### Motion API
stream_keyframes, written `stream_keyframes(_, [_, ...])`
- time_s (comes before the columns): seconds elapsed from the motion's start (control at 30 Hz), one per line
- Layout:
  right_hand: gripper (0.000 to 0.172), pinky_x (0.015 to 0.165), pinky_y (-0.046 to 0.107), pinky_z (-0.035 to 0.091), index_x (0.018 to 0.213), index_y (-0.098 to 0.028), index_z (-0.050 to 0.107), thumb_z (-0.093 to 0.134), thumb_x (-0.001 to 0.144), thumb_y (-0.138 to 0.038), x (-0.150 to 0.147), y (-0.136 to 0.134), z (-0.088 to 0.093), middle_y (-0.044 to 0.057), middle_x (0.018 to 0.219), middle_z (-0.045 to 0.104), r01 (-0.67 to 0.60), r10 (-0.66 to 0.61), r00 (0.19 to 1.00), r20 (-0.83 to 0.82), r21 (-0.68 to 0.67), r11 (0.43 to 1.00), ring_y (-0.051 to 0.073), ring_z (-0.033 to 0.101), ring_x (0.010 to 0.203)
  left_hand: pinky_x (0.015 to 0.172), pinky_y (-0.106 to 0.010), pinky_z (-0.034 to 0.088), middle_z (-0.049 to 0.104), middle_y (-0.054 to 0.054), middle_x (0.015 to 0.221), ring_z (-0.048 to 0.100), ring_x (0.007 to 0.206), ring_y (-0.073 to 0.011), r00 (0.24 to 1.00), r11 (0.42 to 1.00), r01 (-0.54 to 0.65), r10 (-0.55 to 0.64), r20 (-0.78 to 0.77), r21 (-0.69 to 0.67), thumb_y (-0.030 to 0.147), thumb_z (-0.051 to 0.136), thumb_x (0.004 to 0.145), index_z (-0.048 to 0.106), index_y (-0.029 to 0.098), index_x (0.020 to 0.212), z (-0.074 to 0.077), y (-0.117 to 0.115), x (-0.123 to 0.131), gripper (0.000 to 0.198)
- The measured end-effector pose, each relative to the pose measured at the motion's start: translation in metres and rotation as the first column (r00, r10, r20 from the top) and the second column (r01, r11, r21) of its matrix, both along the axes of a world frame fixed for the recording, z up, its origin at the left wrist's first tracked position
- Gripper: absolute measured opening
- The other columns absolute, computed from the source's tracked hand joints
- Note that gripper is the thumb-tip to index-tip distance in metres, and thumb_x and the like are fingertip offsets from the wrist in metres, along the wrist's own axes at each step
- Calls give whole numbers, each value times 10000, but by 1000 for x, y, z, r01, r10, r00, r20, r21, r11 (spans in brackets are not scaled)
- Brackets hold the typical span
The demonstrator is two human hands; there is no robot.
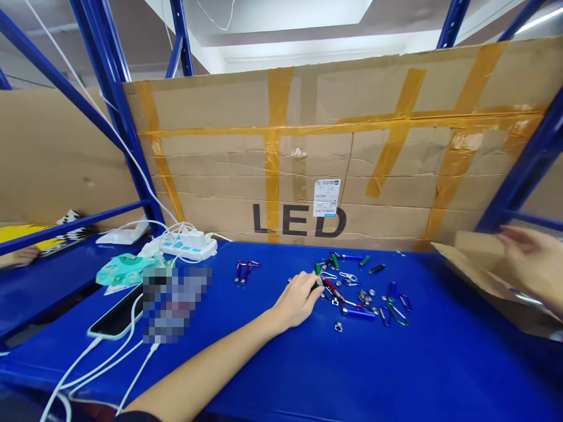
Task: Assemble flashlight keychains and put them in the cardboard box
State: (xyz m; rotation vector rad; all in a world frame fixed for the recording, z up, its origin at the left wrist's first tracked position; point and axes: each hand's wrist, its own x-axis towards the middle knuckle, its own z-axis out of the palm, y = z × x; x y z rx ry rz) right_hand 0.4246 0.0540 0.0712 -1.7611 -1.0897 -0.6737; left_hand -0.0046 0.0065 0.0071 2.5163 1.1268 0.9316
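My left hand (299,299) rests on the blue table (281,363), its fingers curled together and pinching at a small dark part at the edge of a scatter of little flashlights and carabiner clips (358,287). What the fingertips hold is too small to name. My right hand (532,266) is at the far right, blurred, hovering over an open cardboard box (475,264) with the fingers loosely spread and nothing visibly in them. A pair of purple flashlights (244,271) lies apart to the left of the scatter.
A taped cardboard sheet marked LED (299,170) stands behind the table. At the left lie a white power strip (190,244), a phone (118,316) on white cables, a green tissue pack (123,271) and a blurred patch. Blue rack posts (118,111) frame the bench.
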Motion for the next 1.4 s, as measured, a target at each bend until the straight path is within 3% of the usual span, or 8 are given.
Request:
stream_keyframes(0.13, [365,679,285,480,1040,-96,658,647,683,-169,-102,-10,10,146,841,677,-296,377,874,-306,280,913,174,618,703,768,-312,401,540,-29,827,474,809,-166,1000,1000,-4,4,-15,20,308,308,929,485,192,862,-1,1,0,222])
stream_keyframes(0.2, [408,737,286,477,1064,-111,640,666,676,-234,-152,-12,4,136,875,669,-474,574,710,-407,327,818,162,618,760,771,-313,404,549,-31,837,478,813,-167,1000,1000,-13,13,-10,27,313,307,930,488,191,862,-1,1,0,229])
stream_keyframes(0.27, [465,743,294,485,1070,-155,624,700,629,-281,-192,-10,-7,108,897,669,-611,701,454,-549,381,694,156,621,770,767,-313,407,562,-33,851,485,816,-167,1000,999,-25,25,-5,31,314,313,930,489,190,860,-1,1,-1,227])
stream_keyframes(0.4, [556,630,271,518,1052,-204,607,744,556,-414,-241,-5,-29,70,902,680,-783,667,124,-734,341,520,186,640,808,769,-316,406,585,-34,869,497,829,-169,999,998,-37,38,-22,58,309,340,924,492,189,853,0,0,-1,206])
stream_keyframes(0.53, [522,663,236,535,996,-205,620,779,519,-346,-256,-11,-40,57,890,690,-829,578,-73,-813,372,418,196,637,909,768,-314,403,601,-31,882,508,840,-170,998,994,-24,31,-61,105,299,356,920,497,183,842,1,-2,-1,198])
stream_keyframes(0.9, [438,754,302,548,930,-179,641,782,539,-319,-267,-38,-47,57,866,677,-886,614,-83,-785,340,315,187,655,823,753,-331,397,609,-45,897,514,835,-187,987,980,25,8,-163,199,315,355,915,518,178,883,-2,-3,1,216])
stream_keyframes(1.1, [354,715,253,530,858,-160,666,785,537,-250,-271,-41,-50,28,783,667,-886,569,-92,-817,327,328,120,637,708,757,-349,396,606,-45,875,513,832,-197,983,980,7,29,-181,197,314,345,913,520,180,856,-4,0,3,228])
stream_keyframes(1.4, [429,652,239,517,877,-149,672,800,496,-297,-275,-49,-48,7,718,668,-910,585,-89,-806,305,282,90,609,596,791,-385,407,612,-57,876,526,836,-210,984,982,-24,57,-170,188,298,359,904,553,178,925,-4,-2,4,228])
